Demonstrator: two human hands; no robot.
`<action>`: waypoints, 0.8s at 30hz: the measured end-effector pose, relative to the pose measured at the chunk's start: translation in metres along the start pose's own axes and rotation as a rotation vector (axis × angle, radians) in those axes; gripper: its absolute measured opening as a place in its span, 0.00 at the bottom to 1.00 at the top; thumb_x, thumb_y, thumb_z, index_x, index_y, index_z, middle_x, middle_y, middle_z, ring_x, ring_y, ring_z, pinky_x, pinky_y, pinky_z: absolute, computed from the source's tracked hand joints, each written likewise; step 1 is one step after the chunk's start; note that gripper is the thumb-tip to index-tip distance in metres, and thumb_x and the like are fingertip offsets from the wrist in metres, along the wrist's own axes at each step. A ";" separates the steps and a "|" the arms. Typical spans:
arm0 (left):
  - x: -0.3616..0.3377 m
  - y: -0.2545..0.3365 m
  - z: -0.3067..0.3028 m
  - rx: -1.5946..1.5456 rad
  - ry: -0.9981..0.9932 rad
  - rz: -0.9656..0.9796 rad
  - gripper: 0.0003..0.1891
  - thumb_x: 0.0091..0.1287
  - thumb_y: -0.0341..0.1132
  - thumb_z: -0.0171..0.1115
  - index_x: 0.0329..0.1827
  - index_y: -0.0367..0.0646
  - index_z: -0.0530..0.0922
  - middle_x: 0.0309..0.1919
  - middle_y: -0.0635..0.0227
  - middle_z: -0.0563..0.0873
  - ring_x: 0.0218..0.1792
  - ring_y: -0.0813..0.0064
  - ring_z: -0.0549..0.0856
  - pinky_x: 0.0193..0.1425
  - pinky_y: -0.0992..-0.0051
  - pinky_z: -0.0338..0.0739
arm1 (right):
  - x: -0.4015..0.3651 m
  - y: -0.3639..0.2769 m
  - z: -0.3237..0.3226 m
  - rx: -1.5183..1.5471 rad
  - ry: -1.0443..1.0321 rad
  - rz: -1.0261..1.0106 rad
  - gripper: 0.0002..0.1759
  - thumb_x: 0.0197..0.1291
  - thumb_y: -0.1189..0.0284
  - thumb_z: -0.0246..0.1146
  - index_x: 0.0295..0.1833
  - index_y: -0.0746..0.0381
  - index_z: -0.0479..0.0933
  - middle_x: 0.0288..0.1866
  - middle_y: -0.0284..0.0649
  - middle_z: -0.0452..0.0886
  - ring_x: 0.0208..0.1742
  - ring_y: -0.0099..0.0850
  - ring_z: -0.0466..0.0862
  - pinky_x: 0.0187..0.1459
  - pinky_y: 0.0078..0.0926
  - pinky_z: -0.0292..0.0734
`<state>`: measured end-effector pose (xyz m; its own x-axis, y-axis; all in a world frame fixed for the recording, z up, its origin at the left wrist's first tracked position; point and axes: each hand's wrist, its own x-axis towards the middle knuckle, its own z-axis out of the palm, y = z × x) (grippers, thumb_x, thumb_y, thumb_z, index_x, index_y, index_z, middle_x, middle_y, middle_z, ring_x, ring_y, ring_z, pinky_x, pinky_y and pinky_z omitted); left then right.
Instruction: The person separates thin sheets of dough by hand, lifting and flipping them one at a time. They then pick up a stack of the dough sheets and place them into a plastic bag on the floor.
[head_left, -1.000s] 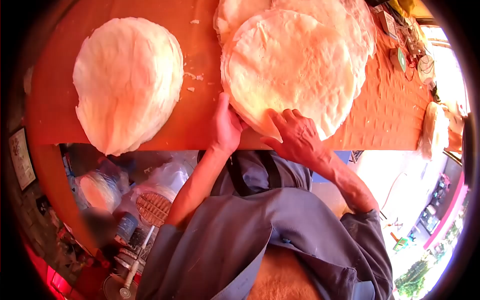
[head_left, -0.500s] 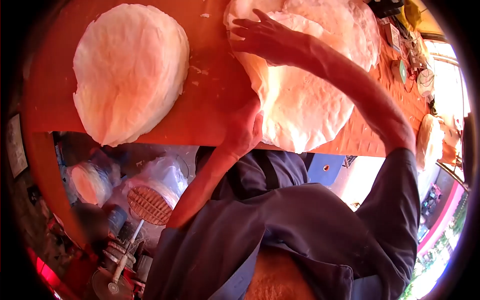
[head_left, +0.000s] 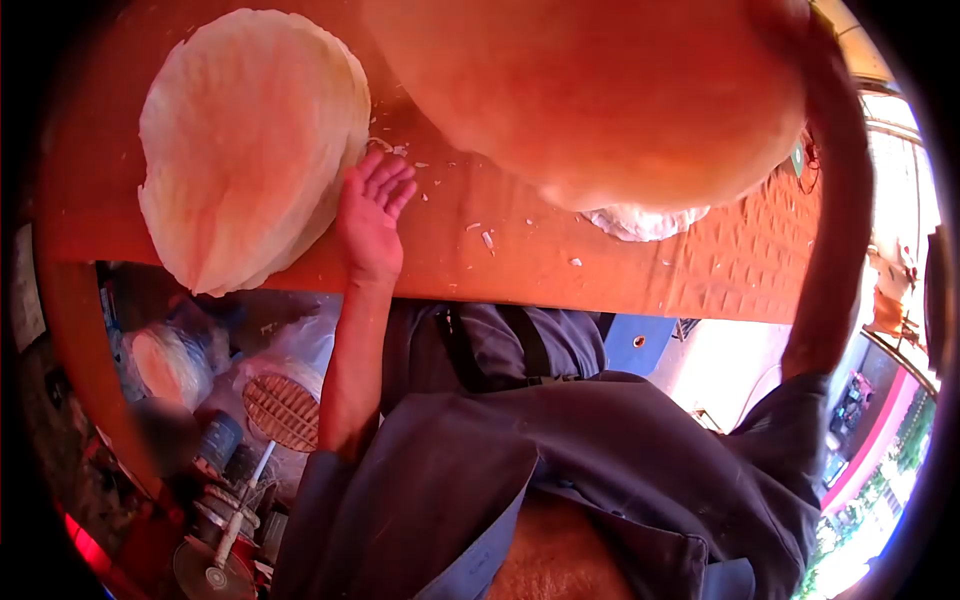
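Observation:
My left hand (head_left: 375, 220) is palm up with its fingers a little curled and apart, holding nothing, beside the right edge of a pale, roughly oval layered stack (head_left: 250, 150) on the orange tabletop. A large, pale rounded sheet (head_left: 610, 100) is raised close to the camera. My right hand (head_left: 790, 25), dark and blurred at the top right, is at the sheet's edge and holds it; its fingers are not clear. White layered material (head_left: 648, 222) shows on the table beneath the sheet.
White scraps (head_left: 487, 240) dot the orange table (head_left: 440, 270). Under it at the left are a woven basket (head_left: 283, 410), plastic-wrapped items (head_left: 170, 365) and a rod (head_left: 240, 510). A blue panel (head_left: 638, 343) stands below the front edge. Wires are at the right.
The large sheet has come up off the pile towards the camera, with my right hand moved right to its edge. My left hand has left the pile, moved left and turned palm up.

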<state>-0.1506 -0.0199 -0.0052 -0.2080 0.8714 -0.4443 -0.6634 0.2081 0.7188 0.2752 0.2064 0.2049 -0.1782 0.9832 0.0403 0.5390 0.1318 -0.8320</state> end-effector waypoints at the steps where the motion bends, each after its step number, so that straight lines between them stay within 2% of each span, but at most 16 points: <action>1: -0.001 -0.004 -0.001 -0.012 0.021 -0.047 0.29 0.76 0.56 0.44 0.63 0.37 0.72 0.54 0.55 0.82 0.58 0.56 0.80 0.66 0.59 0.71 | -0.011 0.031 0.015 0.012 0.011 0.159 0.25 0.61 0.64 0.67 0.61 0.65 0.75 0.53 0.38 0.82 0.54 0.28 0.80 0.58 0.29 0.75; 2: -0.002 -0.008 0.001 0.029 0.014 -0.116 0.28 0.76 0.55 0.45 0.60 0.36 0.72 0.51 0.55 0.82 0.56 0.58 0.81 0.62 0.61 0.75 | -0.022 0.062 0.030 0.026 0.024 0.317 0.26 0.58 0.64 0.70 0.59 0.65 0.76 0.51 0.38 0.82 0.51 0.29 0.81 0.56 0.32 0.76; 4: -0.004 -0.024 0.004 0.059 -0.026 -0.178 0.28 0.76 0.54 0.45 0.60 0.34 0.71 0.50 0.54 0.82 0.51 0.60 0.83 0.58 0.63 0.78 | -0.051 0.126 0.081 0.198 -0.001 0.433 0.15 0.54 0.68 0.71 0.42 0.67 0.85 0.35 0.35 0.86 0.36 0.22 0.82 0.43 0.23 0.79; 5: -0.007 -0.030 0.007 0.076 -0.046 -0.211 0.28 0.76 0.54 0.45 0.60 0.33 0.70 0.49 0.53 0.81 0.49 0.61 0.84 0.56 0.64 0.79 | -0.065 0.169 0.109 0.625 0.105 0.483 0.14 0.51 0.72 0.73 0.43 0.68 0.85 0.34 0.34 0.86 0.32 0.23 0.82 0.39 0.22 0.79; 7: -0.017 -0.039 0.017 0.089 -0.036 -0.290 0.28 0.76 0.54 0.46 0.60 0.33 0.70 0.49 0.52 0.81 0.48 0.61 0.84 0.55 0.64 0.80 | -0.083 0.164 0.137 0.613 0.161 0.731 0.16 0.53 0.77 0.70 0.48 0.71 0.81 0.39 0.40 0.86 0.37 0.29 0.85 0.39 0.22 0.80; 10: -0.027 -0.047 0.024 0.120 -0.056 -0.381 0.28 0.76 0.55 0.46 0.60 0.35 0.71 0.50 0.56 0.82 0.52 0.60 0.83 0.60 0.61 0.77 | -0.104 0.092 0.136 0.773 0.139 0.591 0.16 0.55 0.80 0.68 0.50 0.72 0.80 0.43 0.43 0.86 0.42 0.33 0.86 0.43 0.26 0.82; 12: -0.030 -0.055 0.024 -0.129 -0.082 -0.439 0.30 0.74 0.56 0.50 0.62 0.35 0.70 0.51 0.57 0.81 0.55 0.61 0.81 0.62 0.60 0.75 | -0.122 0.040 0.131 0.766 0.177 0.532 0.17 0.56 0.81 0.67 0.52 0.72 0.79 0.45 0.43 0.85 0.44 0.35 0.86 0.45 0.27 0.82; 13: -0.028 -0.057 0.024 -0.255 -0.100 -0.458 0.31 0.73 0.57 0.52 0.63 0.35 0.69 0.52 0.58 0.80 0.56 0.61 0.80 0.62 0.60 0.75 | -0.136 0.041 0.128 0.811 0.166 0.569 0.19 0.57 0.82 0.66 0.55 0.71 0.77 0.48 0.43 0.85 0.48 0.34 0.85 0.50 0.28 0.81; 14: -0.025 -0.057 0.022 -0.358 -0.128 -0.450 0.31 0.73 0.56 0.53 0.66 0.38 0.68 0.58 0.62 0.78 0.61 0.63 0.76 0.68 0.58 0.69 | -0.152 0.047 0.133 0.860 0.214 0.571 0.20 0.57 0.82 0.66 0.57 0.70 0.77 0.49 0.42 0.84 0.50 0.34 0.85 0.51 0.28 0.81; 15: -0.023 -0.054 0.031 -0.369 -0.133 -0.354 0.31 0.73 0.56 0.53 0.67 0.39 0.68 0.59 0.64 0.78 0.62 0.64 0.75 0.69 0.59 0.67 | -0.167 0.060 0.143 0.908 0.262 0.576 0.21 0.57 0.82 0.66 0.58 0.69 0.76 0.51 0.42 0.84 0.52 0.34 0.84 0.53 0.29 0.81; 17: -0.019 -0.048 0.056 -0.391 -0.138 -0.174 0.31 0.73 0.56 0.53 0.68 0.40 0.68 0.63 0.67 0.76 0.64 0.66 0.74 0.71 0.59 0.64 | -0.197 0.119 0.147 0.870 0.163 0.747 0.23 0.59 0.82 0.64 0.62 0.66 0.74 0.54 0.42 0.83 0.53 0.34 0.84 0.55 0.33 0.81; 18: -0.013 -0.049 0.055 -0.439 -0.132 -0.174 0.27 0.72 0.48 0.58 0.66 0.37 0.70 0.62 0.64 0.78 0.60 0.67 0.77 0.66 0.64 0.70 | -0.202 0.116 0.153 0.827 0.176 0.766 0.21 0.57 0.80 0.67 0.57 0.68 0.76 0.52 0.41 0.84 0.54 0.33 0.84 0.53 0.31 0.81; 21: -0.001 -0.058 0.046 0.088 -0.020 -0.072 0.22 0.70 0.37 0.62 0.63 0.35 0.73 0.57 0.62 0.81 0.55 0.69 0.81 0.59 0.69 0.76 | -0.205 0.096 0.142 0.875 0.071 0.718 0.20 0.57 0.80 0.67 0.57 0.67 0.77 0.52 0.40 0.84 0.53 0.34 0.84 0.55 0.31 0.80; 22: 0.001 -0.057 0.047 0.049 0.026 -0.083 0.19 0.68 0.30 0.63 0.61 0.33 0.75 0.53 0.60 0.83 0.51 0.70 0.83 0.54 0.72 0.79 | -0.207 0.102 0.141 0.875 0.088 0.716 0.22 0.59 0.78 0.66 0.60 0.66 0.75 0.53 0.40 0.83 0.51 0.34 0.84 0.55 0.32 0.80; 24: 0.003 -0.061 0.051 0.057 0.055 -0.077 0.21 0.67 0.32 0.65 0.61 0.33 0.74 0.54 0.61 0.82 0.53 0.70 0.82 0.57 0.70 0.77 | -0.200 0.111 0.147 0.982 0.195 0.802 0.24 0.60 0.75 0.66 0.62 0.66 0.72 0.54 0.41 0.82 0.52 0.35 0.84 0.55 0.33 0.80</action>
<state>-0.0739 -0.0077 -0.0235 -0.1982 0.8267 -0.5266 -0.6371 0.2995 0.7102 0.2499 0.0056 0.0233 0.0804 0.7567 -0.6489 -0.4067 -0.5694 -0.7144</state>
